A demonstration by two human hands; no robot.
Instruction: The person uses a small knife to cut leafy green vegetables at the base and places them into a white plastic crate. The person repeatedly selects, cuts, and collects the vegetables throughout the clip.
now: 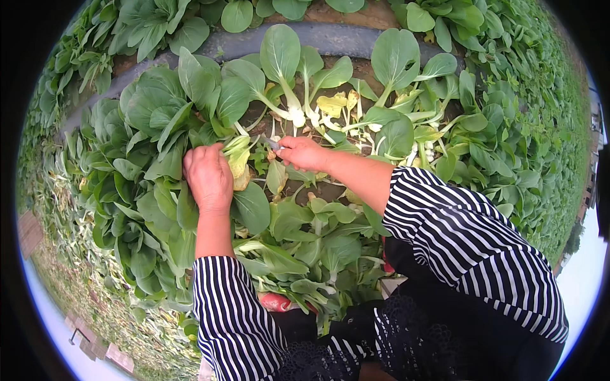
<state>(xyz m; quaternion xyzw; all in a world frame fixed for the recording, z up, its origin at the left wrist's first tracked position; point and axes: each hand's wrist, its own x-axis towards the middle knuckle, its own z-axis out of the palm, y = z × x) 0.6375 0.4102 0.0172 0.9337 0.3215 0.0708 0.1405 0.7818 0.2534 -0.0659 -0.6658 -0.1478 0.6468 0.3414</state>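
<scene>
My left hand (208, 176) grips a green bok choy plant (159, 107) low down, at the right edge of a dense stand of leaves. Pale stems and a yellowing leaf (239, 162) stick out beside its fingers. A small knife (270, 143) is in my right hand (305, 153), its blade pointing left toward the base of that plant. Most of the knife's handle is hidden in the fist. Just beyond the right hand, a bok choy head (296, 114) with a white base lies on the ground among yellowed leaves (332, 105).
A dark flat hose or plastic strip (329, 39) crosses behind the plants. More bok choy (414, 114) lies loose at the right. Leafy plants (329, 247) lie between me and my hands, near a red shoe (275, 301). Dense green rows (533, 143) run along the right.
</scene>
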